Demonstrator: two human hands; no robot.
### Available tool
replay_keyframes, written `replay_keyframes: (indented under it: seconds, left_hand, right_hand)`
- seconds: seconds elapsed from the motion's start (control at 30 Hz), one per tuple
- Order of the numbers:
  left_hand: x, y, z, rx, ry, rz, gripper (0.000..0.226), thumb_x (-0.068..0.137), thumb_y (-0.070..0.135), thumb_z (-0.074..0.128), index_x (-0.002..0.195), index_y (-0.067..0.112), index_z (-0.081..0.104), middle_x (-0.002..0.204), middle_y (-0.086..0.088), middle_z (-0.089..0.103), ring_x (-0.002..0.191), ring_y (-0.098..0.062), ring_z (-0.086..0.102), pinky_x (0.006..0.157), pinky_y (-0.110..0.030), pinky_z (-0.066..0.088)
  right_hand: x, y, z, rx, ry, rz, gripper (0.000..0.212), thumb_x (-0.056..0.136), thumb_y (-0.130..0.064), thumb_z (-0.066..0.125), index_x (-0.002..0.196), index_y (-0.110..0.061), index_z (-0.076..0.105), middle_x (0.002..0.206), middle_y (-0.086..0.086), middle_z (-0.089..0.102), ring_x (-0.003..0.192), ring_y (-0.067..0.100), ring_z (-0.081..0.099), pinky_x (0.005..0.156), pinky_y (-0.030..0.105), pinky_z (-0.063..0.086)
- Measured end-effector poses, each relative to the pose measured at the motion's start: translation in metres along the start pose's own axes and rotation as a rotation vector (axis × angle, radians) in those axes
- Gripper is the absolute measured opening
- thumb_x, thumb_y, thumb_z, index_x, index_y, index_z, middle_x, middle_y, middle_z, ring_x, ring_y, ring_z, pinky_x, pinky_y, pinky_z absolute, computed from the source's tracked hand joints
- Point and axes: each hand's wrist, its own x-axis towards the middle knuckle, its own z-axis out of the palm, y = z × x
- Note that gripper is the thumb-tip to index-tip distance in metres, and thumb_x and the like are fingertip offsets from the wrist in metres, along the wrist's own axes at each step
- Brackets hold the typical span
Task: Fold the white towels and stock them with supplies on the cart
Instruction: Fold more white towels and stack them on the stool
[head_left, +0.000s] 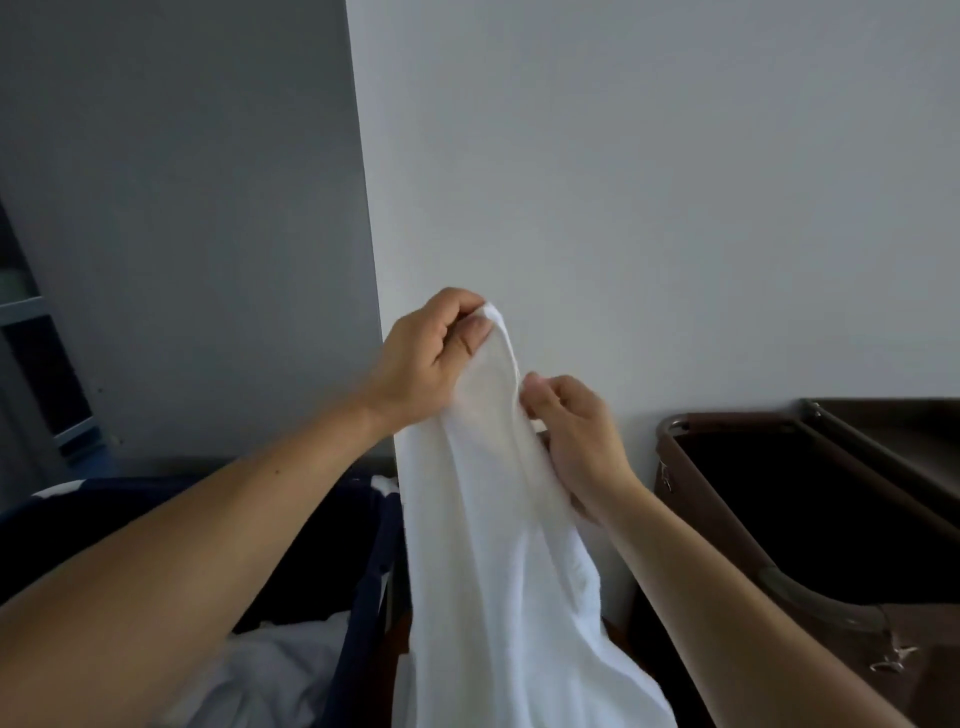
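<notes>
Matt cloth, smooth cart
The white towel (483, 545) is showing soft matt cloth; the brown cart (691, 519) right of it is looking smooth.

— Where does the one view look from?
— From the person's head, wide-angle, facing forward and a little down onto a wall (675, 208) that stands close.
— How near to the work?
— Arm's length. The left hand (431, 358) and right hand (582, 431) reach in from the bottom edge, and the white towel (483, 519) fills the lower middle.

Hotel housekeeping area: brown service cart (810, 499), linen hamper (363, 571), bare walls (675, 182).
</notes>
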Motion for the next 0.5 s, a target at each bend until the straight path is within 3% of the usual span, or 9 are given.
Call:
replay_keyframes:
  seconds: [0.07, 0.13, 0.2, 0.27, 0.37, 0.43, 0.5]
  left_hand:
    - [0.011, 0.008, -0.004, 0.075, -0.111, 0.137, 0.018, 0.099, 0.023, 0.049, 0.101, 0.008, 0.059, 0.084, 0.019, 0.06, 0.072, 0.001, 0.056, 0.064, -0.009, 0.04]
    - [0.015, 0.01, -0.004, 0.144, -0.214, 0.21, 0.017, 0.1, 0.018, 0.049, 0.102, 0.005, 0.059, 0.084, 0.034, 0.057, 0.074, 0.014, 0.053, 0.066, -0.002, 0.036]
    - [0.02, 0.007, -0.008, 0.19, -0.237, 0.219, 0.017, 0.1, 0.015, 0.049, 0.104, 0.003, 0.06, 0.082, 0.025, 0.056, 0.075, 0.006, 0.053, 0.066, -0.005, 0.035]
    - [0.03, 0.008, -0.013, 0.225, -0.143, 0.226, 0.015, 0.099, 0.014, 0.05, 0.103, 0.002, 0.059, 0.082, 0.012, 0.054, 0.072, -0.007, 0.049, 0.064, -0.01, 0.035]
    - [0.049, 0.013, -0.017, 0.207, 0.037, 0.257, 0.01, 0.101, 0.023, 0.047, 0.1, 0.015, 0.053, 0.083, 0.015, 0.05, 0.069, -0.005, 0.049, 0.064, -0.006, 0.036]
    - [0.051, 0.01, -0.015, 0.237, 0.017, 0.235, 0.005, 0.099, 0.024, 0.045, 0.096, 0.024, 0.048, 0.085, 0.015, 0.05, 0.07, -0.005, 0.05, 0.063, -0.011, 0.037]
    - [0.042, -0.003, -0.01, 0.31, -0.058, 0.142, 0.012, 0.098, 0.017, 0.047, 0.091, 0.026, 0.044, 0.079, 0.011, 0.05, 0.064, -0.011, 0.049, 0.061, -0.027, 0.041]
  right_hand:
    - [0.008, -0.016, 0.001, -0.184, 0.017, -0.048, 0.04, 0.065, -0.061, 0.068, 0.088, -0.028, 0.061, 0.075, -0.007, 0.073, 0.061, 0.006, 0.067, 0.052, 0.027, 0.052]
    - [0.017, -0.027, 0.0, -0.348, 0.059, -0.123, 0.022, 0.074, -0.056, 0.065, 0.077, -0.035, 0.061, 0.064, -0.015, 0.069, 0.053, 0.001, 0.061, 0.05, 0.027, 0.047]
    - [0.025, -0.03, -0.005, -0.464, 0.115, -0.16, 0.022, 0.08, -0.051, 0.064, 0.065, -0.034, 0.063, 0.056, -0.022, 0.062, 0.05, -0.002, 0.054, 0.051, 0.022, 0.041]
    - [0.03, -0.032, -0.01, -0.477, 0.038, -0.145, 0.02, 0.08, -0.037, 0.067, 0.061, -0.03, 0.062, 0.052, -0.023, 0.057, 0.048, -0.003, 0.051, 0.048, 0.017, 0.039]
    - [0.034, -0.033, -0.013, -0.334, 0.016, -0.14, 0.02, 0.076, -0.021, 0.065, 0.061, -0.035, 0.064, 0.052, -0.02, 0.056, 0.045, -0.003, 0.049, 0.041, 0.012, 0.036]
    - [0.031, -0.018, -0.022, -0.347, 0.043, -0.145, 0.022, 0.08, -0.019, 0.065, 0.064, -0.034, 0.066, 0.052, -0.018, 0.056, 0.047, -0.001, 0.049, 0.043, 0.012, 0.036]
    - [0.019, 0.01, -0.034, -0.514, -0.073, -0.045, 0.021, 0.086, -0.015, 0.064, 0.065, -0.017, 0.063, 0.054, -0.011, 0.052, 0.056, 0.01, 0.047, 0.051, 0.021, 0.039]
